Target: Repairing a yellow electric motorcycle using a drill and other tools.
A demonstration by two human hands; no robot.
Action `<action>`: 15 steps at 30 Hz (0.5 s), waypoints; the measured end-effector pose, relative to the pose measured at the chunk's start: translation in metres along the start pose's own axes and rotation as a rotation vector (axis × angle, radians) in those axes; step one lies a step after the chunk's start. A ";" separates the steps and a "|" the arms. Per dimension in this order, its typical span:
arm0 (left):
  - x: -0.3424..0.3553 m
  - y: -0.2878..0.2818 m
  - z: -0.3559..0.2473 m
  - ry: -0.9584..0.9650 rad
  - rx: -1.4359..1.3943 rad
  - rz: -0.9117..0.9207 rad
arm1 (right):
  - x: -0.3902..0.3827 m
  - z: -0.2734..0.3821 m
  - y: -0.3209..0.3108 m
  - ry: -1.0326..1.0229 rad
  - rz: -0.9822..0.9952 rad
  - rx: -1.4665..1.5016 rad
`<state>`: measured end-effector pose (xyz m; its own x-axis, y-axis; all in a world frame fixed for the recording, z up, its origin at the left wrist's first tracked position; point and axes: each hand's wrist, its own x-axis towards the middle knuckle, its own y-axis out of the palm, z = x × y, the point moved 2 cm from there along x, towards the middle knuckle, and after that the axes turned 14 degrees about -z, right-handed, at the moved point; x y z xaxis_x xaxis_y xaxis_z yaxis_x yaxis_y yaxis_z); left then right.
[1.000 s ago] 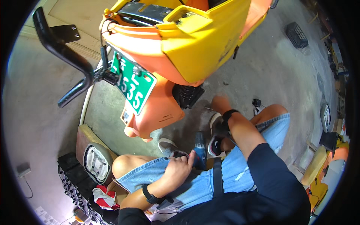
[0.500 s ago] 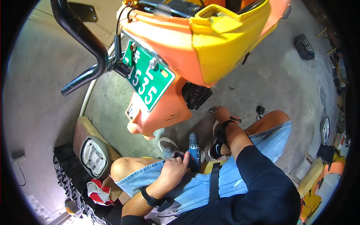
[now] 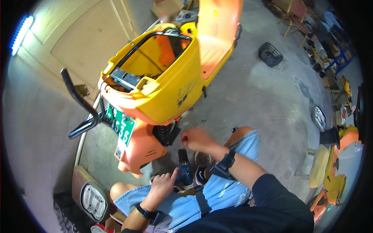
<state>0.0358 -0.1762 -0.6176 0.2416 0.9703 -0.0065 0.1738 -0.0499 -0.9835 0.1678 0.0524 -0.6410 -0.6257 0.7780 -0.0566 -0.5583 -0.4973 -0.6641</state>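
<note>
Two bare hands, the left hand (image 3: 162,185) and the right hand (image 3: 198,140), appear beside the orange lower panel (image 3: 142,149) of a yellow-and-orange scooter (image 3: 163,103). Left hand: lies above the thigh of the blue denim trousers (image 3: 219,196), index finger extended against a blue cordless drill (image 3: 185,173), the other fingers partly curled; whether they close round its handle cannot be told. The drill is located between the knees, black chuck (image 3: 183,156) directed away from the person, a dark shoe (image 3: 201,175) just to its right. Right hand: raised beyond the chuck, fingers curled inward and blurred by motion, near the scooter's black ribbed part (image 3: 166,134); whether the fingertips pinch anything cannot be told. Both wrists bear black straps. Lower left: a scooter saddle (image 3: 94,202), underside showing. Upper right: a black basket (image 3: 270,55) on the concrete floor (image 3: 268,101).
</note>
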 end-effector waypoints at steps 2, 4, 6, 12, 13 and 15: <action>0.002 -0.001 -0.002 -0.003 -0.005 0.014 | -0.013 0.000 -0.005 0.072 -0.041 0.159; 0.003 -0.002 -0.006 0.013 -0.029 -0.018 | -0.022 -0.001 0.001 0.047 -0.012 0.202; 0.004 -0.002 -0.010 0.008 -0.065 -0.020 | -0.024 0.000 0.008 0.004 0.008 0.119; 0.003 -0.014 -0.017 -0.058 -0.027 -0.110 | -0.015 0.016 0.004 0.068 -0.159 0.204; 0.002 -0.018 -0.016 -0.092 0.012 -0.137 | -0.014 0.018 0.000 0.073 -0.181 0.212; 0.003 -0.023 -0.015 -0.104 0.017 -0.153 | -0.011 0.019 -0.009 0.124 -0.319 0.353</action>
<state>0.0463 -0.1760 -0.5926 0.1137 0.9855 0.1260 0.1850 0.1036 -0.9773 0.1697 0.0408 -0.6207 -0.3358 0.9419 0.0055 -0.8754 -0.3099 -0.3709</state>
